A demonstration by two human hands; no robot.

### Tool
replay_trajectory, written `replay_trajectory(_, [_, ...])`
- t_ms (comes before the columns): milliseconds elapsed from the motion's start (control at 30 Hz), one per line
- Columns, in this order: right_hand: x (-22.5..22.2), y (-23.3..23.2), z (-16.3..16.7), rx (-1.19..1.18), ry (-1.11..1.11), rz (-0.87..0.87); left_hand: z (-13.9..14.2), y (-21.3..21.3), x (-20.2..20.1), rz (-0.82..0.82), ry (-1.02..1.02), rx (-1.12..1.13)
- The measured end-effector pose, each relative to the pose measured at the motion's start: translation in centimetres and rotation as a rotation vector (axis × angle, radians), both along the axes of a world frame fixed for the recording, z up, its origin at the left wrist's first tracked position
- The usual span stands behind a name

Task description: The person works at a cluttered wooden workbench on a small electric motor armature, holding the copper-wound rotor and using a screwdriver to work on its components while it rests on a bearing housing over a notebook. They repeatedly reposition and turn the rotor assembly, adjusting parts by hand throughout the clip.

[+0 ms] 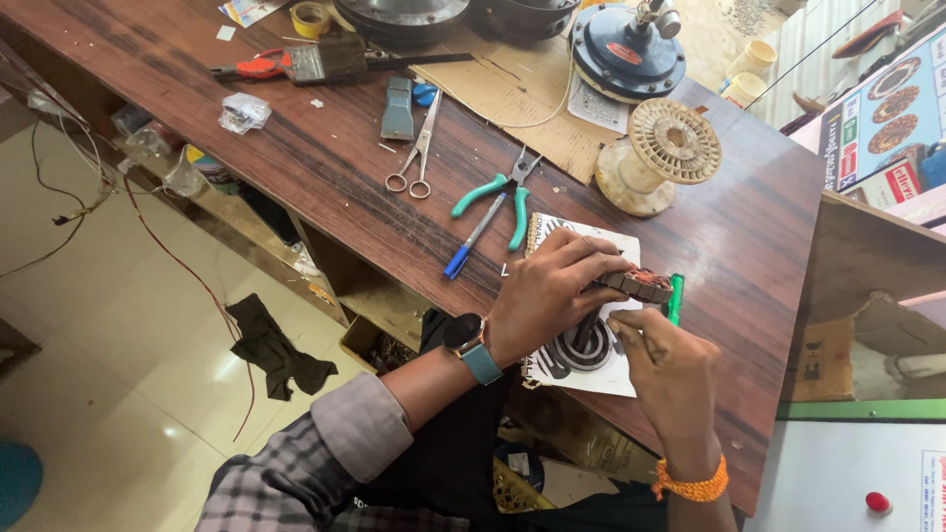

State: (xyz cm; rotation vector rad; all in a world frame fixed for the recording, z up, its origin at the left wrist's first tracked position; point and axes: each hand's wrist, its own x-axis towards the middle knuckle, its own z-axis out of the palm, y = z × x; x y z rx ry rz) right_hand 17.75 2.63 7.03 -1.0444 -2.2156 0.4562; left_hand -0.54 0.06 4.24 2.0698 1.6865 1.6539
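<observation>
Low and right of centre in the frame, the right hand [662,369] comes up from the bottom edge with an orange thread band at the wrist, its fingers pinched around a green-handled tool [675,299] whose tip meets the wound core. Its grip is closed on that tool. Just left of it, the left hand [547,296], a watch on its wrist, arches over the wound core [641,285] and clamps it from above, fingers spread along the top edge, pressing it onto a printed paper sheet [601,369] on the tabletop [325,167].

The core looks like stacked metal with copper wire, so it is probably heavy and stiff, while the fine windings seem fragile; the outer metal edge is the safer place to hold. Its underside is hidden by the fingers.

Farther up lie a blue pen [471,239], green pliers [501,193], scissors [417,154] and an empty cream spool [660,156].
</observation>
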Motion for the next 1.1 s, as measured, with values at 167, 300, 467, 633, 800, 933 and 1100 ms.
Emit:
replay_trajectory(167, [0.5,0.5,-2.4,0.087,-0.022,0.085,-1.5,0.0,-0.8,-0.042,0.3,0.201])
replay_trajectory(300, [1.4,0.1,-2.5,0.095,-0.011,0.16,-2.7,-0.1,-2.1,-0.065,0.456,0.284])
replay_trajectory(467, [2.4,-0.5,-0.3,0.079,0.005,0.128,-3.0,0.0,-2.5,-0.096,0.395,0.276])
replay_trajectory(633, [2.5,-0.4,2.5,0.021,0.007,0.047,-2.9,0.1,-0.9,-0.09,0.071,0.303])
replay_trajectory(800, [0.7,0.5,4.4,0.048,-0.026,-0.042,-2.6,-0.1,0.4,-0.079,-0.189,0.16])
replay_trajectory(933, [-1.4,2.2,5.4,-0.045,-0.044,-0.082,-1.9,-0.5,0.7,-0.074,-0.282,0.191])
replay_trajectory(1100, [-3.3,4.3,6.2,-0.035,-0.116,-0.066,-1.4,-1.0,1.1,-0.019,-0.294,0.12])
